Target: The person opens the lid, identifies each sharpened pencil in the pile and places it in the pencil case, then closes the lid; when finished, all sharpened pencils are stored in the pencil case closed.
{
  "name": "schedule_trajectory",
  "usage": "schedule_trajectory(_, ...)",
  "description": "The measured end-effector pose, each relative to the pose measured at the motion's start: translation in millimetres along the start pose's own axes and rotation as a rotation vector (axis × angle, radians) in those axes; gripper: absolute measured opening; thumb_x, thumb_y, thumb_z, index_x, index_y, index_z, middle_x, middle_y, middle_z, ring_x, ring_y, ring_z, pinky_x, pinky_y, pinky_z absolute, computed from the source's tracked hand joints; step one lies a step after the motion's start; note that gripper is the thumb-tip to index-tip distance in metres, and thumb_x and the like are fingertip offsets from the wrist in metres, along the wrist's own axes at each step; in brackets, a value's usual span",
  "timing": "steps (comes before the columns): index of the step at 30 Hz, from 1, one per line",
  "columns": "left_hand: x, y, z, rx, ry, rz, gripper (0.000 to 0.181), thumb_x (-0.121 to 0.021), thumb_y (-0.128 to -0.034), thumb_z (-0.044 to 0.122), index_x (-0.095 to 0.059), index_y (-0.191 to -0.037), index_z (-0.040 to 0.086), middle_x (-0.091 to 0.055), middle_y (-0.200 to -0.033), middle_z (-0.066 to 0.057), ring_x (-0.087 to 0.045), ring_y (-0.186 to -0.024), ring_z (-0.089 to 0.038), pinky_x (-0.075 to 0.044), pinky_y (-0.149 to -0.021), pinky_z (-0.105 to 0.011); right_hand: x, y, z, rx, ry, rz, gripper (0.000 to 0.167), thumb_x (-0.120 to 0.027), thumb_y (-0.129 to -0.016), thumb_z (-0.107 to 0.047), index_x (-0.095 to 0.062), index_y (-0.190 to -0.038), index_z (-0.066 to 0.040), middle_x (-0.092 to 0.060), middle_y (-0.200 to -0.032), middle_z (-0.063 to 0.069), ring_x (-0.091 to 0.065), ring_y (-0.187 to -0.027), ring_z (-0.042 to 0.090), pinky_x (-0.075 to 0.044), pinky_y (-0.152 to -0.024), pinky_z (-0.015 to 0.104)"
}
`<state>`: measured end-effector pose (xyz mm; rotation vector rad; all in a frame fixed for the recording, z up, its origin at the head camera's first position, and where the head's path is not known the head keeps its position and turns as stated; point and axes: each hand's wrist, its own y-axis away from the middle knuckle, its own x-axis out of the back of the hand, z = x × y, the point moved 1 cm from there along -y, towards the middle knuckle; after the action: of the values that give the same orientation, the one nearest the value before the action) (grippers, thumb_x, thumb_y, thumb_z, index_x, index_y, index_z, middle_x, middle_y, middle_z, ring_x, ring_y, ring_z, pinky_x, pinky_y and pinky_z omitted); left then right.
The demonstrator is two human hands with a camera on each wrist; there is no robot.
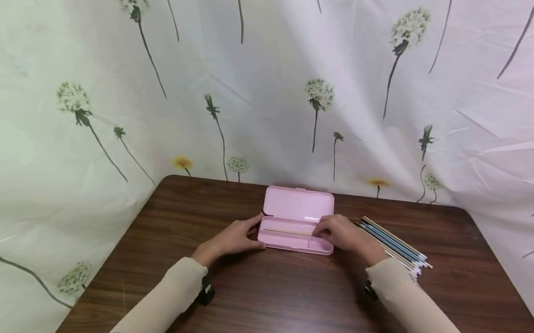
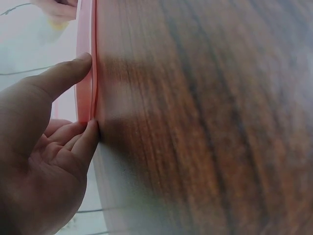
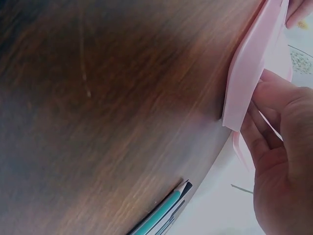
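Left of centre in the head view, we see the left hand bracing the left end of the open pink case, which lies crosswise at centre. Inside, a slim pencil runs lengthwise to the right hand; whether its fingers pinch it, we cannot tell. Right of this nearer hand, loose pencils slant toward lower right.

Open pink case, pencil lengthwise inside.
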<state>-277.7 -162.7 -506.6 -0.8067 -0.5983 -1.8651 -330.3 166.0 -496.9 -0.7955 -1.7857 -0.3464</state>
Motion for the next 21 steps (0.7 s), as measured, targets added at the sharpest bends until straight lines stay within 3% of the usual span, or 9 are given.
schedule_trajectory(8,1.6,1.7,-1.1,0.013,0.003,0.005,0.091,-0.081,-0.0969,0.034,-0.031,-0.169,0.009,-0.038,-0.171,-0.015,-0.052,-0.149,-0.031,-0.045,-0.123,-0.048,7,-1.9,-1,-0.014,0.014,0.021,0.011,-0.078,-0.096,-0.006,-0.085,-0.102,-0.012,-0.079,-0.099,-0.001,-0.069,-0.087,0.008,-0.064,-0.084,0.035)
schedule_trajectory(14,-0.7,0.3,-1.2,0.004,0.004,0.004,0.091,-0.081,-0.0966,0.033,-0.032,-0.168,0.007,-0.037,-0.171,-0.016,-0.052,-0.150,-0.031,-0.044,-0.123,-0.048,20,8.4,1,0.038,0.038,0.124,0.011,-0.077,-0.094,0.001,-0.084,-0.099,-0.006,-0.079,-0.096,0.004,-0.071,-0.086,0.014,-0.063,-0.079,0.038)
schedule_trajectory(21,-0.1,0.5,0.2,0.006,0.012,0.003,0.091,-0.081,-0.0964,0.034,-0.032,-0.169,0.010,-0.037,-0.172,-0.015,-0.051,-0.151,-0.030,-0.043,-0.124,-0.047,41,31.2,12,0.055,0.028,0.254,0.018,-0.078,-0.090,0.006,-0.084,-0.100,-0.007,-0.079,-0.096,0.001,-0.071,-0.085,0.012,-0.061,-0.074,0.036)
